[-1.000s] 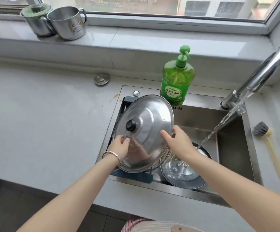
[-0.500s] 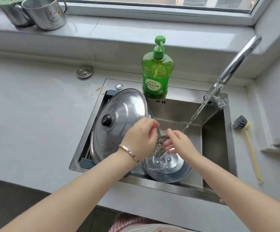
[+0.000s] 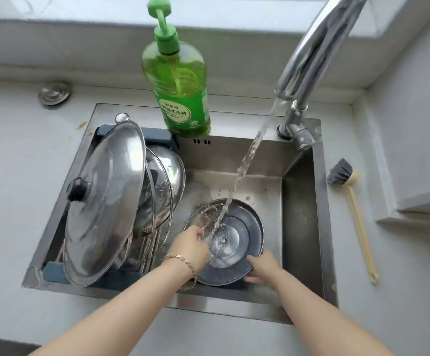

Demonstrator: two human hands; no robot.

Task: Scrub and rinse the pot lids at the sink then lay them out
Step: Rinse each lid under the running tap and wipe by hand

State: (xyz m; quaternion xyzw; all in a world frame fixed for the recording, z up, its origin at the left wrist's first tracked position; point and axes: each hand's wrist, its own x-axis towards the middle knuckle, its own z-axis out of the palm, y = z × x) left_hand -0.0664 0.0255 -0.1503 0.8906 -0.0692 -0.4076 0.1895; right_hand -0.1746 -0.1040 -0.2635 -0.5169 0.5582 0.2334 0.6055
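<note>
In the sink [image 3: 298, 209], a small lid [image 3: 234, 242] is gripped by left hand [image 3: 190, 246] and right hand [image 3: 262, 265]; larger lids [image 3: 106, 201] are racked leftward.

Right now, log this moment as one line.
left hand: scrubbing | right hand: gripping small lid rim | faucet: running | large lid: racked

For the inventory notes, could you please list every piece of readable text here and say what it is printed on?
"柠檬洗洁精", white characters on the green oval label of the dish soap bottle.
Smaller line above it on that label: too blurred to read.
Small logo low on the bottle: unreadable.
Nothing else carries text.
</note>
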